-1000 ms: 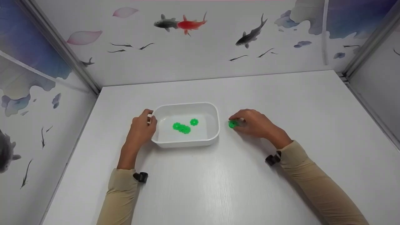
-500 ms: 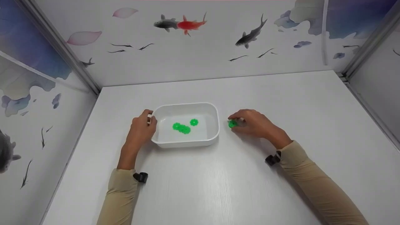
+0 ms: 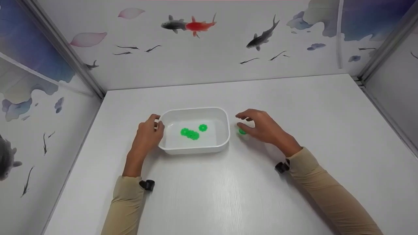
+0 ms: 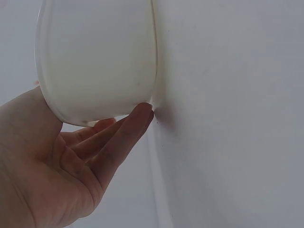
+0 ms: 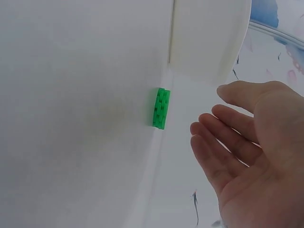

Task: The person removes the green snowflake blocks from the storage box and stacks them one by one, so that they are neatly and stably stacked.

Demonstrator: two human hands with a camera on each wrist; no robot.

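Above stacked green discs point(image 5: 161, 108), the right hand point(image 3: 265, 128) hung unclenched. The left hand point(image 3: 147, 134) gripped the white tray point(image 3: 196, 150).

Right hand point(image 3: 263, 127) now off green piece point(image 5: 161, 108)

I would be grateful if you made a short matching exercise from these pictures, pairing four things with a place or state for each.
Things
1. left hand
2. white tub
3. right hand
4. green stack

Places and states
A. open, holding nothing
B. on the table, just beyond the tub's right end
C. touching the tub's left end
D. with green discs inside

Right pairs: 1-C, 2-D, 3-A, 4-B
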